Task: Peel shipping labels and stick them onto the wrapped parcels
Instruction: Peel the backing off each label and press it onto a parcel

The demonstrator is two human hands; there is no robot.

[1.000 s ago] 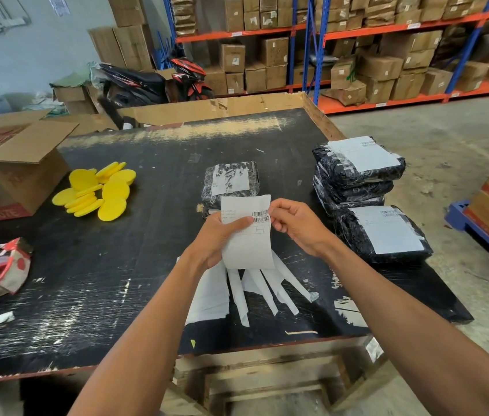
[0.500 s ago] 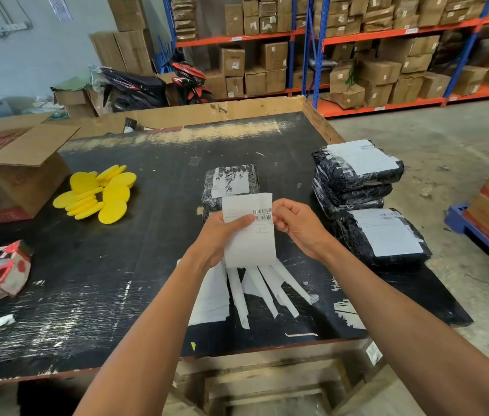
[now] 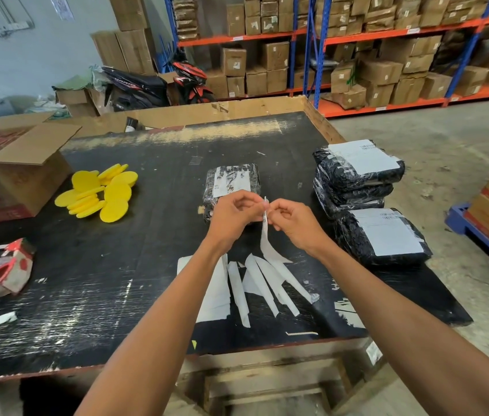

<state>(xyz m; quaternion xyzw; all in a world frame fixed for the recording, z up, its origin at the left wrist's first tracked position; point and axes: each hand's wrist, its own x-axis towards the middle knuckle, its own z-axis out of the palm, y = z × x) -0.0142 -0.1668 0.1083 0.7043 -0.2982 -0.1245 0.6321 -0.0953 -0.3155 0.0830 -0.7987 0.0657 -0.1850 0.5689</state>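
parcels set the scene: left of the label [image 3: 264,235], the left hand [image 3: 231,217] pinches its top edge above one wrapped parcel [image 3: 232,183] on the surface [image 3: 117,280]; right of it, the right hand [image 3: 292,222] pinches too, peeling; farther right, labelled parcels [image 3: 360,175] sit stacked, so one seems left.

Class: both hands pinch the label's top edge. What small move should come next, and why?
Probably pull the fingertips apart to peel the backing off. Left hand and right hand pinch the label edge-on at its top, and it hangs above the table, not yet on a parcel.
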